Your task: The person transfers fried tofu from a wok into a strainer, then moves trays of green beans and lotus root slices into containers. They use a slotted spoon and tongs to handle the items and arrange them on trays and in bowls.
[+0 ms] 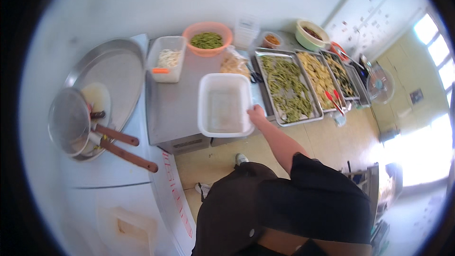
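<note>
My right hand [256,113] grips the right rim of a white rectangular plastic container [224,105]. The inside of the container faces up at me, and no food shows in it. It overlaps the front edge of the steel counter [170,110]; whether it rests there or hangs above, I cannot tell. Just behind it lies a clear plastic bag of pale brown food [234,62]. A steel tray of green beans [286,85] is to the right of my hand. My left hand is out of view.
Behind stand an orange bowl of green vegetables [207,39], an orange-handled tub of white strips [167,58] and a green basin [312,35]. Rightward, red-tipped tongs [335,103] lie on a tray of yellow slices [317,78]. Leftward, wooden-handled strainers [71,121] sit on a large metal pan [117,67].
</note>
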Available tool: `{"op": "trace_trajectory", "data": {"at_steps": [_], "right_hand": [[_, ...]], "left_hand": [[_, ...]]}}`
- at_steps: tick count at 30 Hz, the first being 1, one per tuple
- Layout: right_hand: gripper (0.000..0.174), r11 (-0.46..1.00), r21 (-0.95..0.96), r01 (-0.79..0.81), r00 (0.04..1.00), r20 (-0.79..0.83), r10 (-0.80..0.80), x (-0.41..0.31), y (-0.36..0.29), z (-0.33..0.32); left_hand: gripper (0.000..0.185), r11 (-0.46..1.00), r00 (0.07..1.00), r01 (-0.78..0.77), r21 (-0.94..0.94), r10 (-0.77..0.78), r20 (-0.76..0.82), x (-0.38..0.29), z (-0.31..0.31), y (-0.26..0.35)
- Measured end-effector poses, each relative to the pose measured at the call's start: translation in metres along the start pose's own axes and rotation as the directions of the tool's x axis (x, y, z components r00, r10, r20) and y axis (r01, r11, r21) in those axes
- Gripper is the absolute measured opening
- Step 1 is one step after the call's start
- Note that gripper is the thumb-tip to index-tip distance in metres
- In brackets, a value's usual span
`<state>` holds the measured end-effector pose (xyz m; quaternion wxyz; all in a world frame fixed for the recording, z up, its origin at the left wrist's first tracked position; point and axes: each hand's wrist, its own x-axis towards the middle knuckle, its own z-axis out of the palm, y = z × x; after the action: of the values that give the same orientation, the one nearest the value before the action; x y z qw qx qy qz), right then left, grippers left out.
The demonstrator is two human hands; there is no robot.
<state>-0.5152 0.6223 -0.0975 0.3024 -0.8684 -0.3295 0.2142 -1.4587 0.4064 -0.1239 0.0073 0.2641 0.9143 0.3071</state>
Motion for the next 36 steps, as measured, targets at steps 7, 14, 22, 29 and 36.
{"op": "trace_trajectory", "data": {"at_steps": [7, 14, 22, 29, 36], "right_hand": [[0.048, 0.996, 0.07, 0.046, 0.99, 0.133, -0.055, 0.013, -0.001, -0.026], [0.031, 0.971, 0.185, 0.151, 0.958, -0.27, -0.098, 0.064, 0.1, -0.204], [0.046, 0.912, -0.296, -0.284, 0.884, -0.449, 0.129, 0.175, 0.359, -0.455], [0.039, 0.771, -0.591, -0.236, 0.969, -0.2, 0.143, 0.188, 0.406, -0.492], [0.053, 0.729, -0.671, -0.137, 0.989, -0.129, 0.068, 0.234, 0.434, -0.498]], "left_hand": [[0.04, 0.972, 0.968, -0.192, -0.137, 0.211, 0.134, -0.125, 0.056, 0.171], [0.037, 0.924, 0.929, -0.315, -0.217, 0.347, 0.131, -0.251, 0.074, 0.288], [0.033, 0.848, 0.919, -0.365, -0.385, 0.393, -0.005, -0.398, 0.083, 0.403], [0.035, 0.595, 0.714, 0.175, -0.784, 0.471, 0.518, -0.67, 0.054, 0.614], [0.026, 0.691, 0.174, 0.272, -0.67, 0.649, 0.74, -0.875, 0.057, 0.675]]}}
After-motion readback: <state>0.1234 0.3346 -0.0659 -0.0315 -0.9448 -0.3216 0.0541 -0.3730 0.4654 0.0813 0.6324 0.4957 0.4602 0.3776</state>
